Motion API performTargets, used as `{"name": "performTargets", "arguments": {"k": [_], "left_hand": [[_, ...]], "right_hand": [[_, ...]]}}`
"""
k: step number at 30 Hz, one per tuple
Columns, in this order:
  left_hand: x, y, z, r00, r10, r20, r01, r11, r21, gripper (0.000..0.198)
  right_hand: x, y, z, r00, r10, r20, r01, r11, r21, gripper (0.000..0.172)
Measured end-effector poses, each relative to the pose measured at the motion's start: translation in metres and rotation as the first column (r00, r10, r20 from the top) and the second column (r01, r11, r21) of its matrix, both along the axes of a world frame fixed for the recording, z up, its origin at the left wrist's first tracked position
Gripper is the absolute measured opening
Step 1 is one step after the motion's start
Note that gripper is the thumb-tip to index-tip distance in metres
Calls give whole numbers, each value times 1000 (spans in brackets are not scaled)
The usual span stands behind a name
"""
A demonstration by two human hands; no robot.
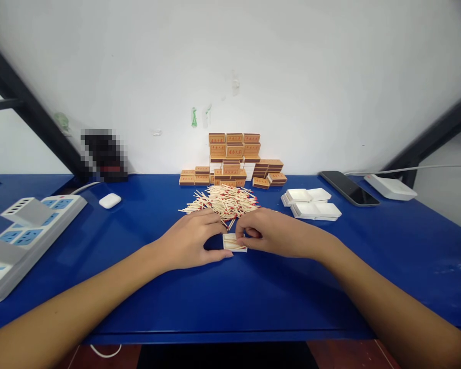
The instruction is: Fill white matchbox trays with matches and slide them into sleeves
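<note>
A small white matchbox tray with several matchsticks in it lies on the blue table. My left hand grips its left end, thumb along the near side and fingers at the far side. My right hand reaches in from the right, its thumb and fingertips pinched over the matchsticks inside; the curled fingers partly cover what is between them. Just beyond both hands spreads a heap of loose red-tipped matches.
Stacked orange matchboxes stand against the wall. White empty trays lie right of the heap, near a phone and a white box. Leftward are an earbud case and a power strip. The table's front edge is close.
</note>
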State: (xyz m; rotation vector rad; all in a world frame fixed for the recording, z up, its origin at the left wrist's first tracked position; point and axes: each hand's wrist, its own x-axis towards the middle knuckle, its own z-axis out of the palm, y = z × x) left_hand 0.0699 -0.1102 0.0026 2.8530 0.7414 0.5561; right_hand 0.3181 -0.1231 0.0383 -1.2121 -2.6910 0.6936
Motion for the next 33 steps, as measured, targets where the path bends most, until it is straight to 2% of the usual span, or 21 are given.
{"name": "performTargets", "arguments": {"k": [3, 8, 14, 19, 25, 30, 33], "left_hand": [[-1, 0, 0, 1000, -2, -7, 2, 1000, -2, 36], [0, 1, 1, 1000, -5, -7, 5, 1000, 5, 36], [1, 1, 0, 1000, -10, 1, 10, 1000, -2, 36], [1, 1, -1, 1000, -1, 1, 1, 1000, 6, 36], [1, 1, 1, 1000, -3, -1, 3, 1000, -4, 35], [0, 1, 1, 1000, -9, 4, 9, 1000, -2, 35], [1, 0, 1, 1000, -7, 7, 7, 1000, 7, 34]], "right_hand": [[0, -3, 3, 1000, -7, 4, 7, 1000, -12, 17], [5, -4, 7, 999, 11, 30, -9, 997, -77, 13], [4, -5, 3, 1000, 23, 17, -21, 990, -140, 13], [-2, -3, -2, 999, -19, -35, 18, 999, -46, 21], [-10, -2, -5, 998, -11, -64, 17, 996, 89, 11], [-12, -2, -9, 998, 32, -58, -28, 997, 70, 11], [-8, 0, -7, 999, 16, -39, -13, 998, 69, 13]]}}
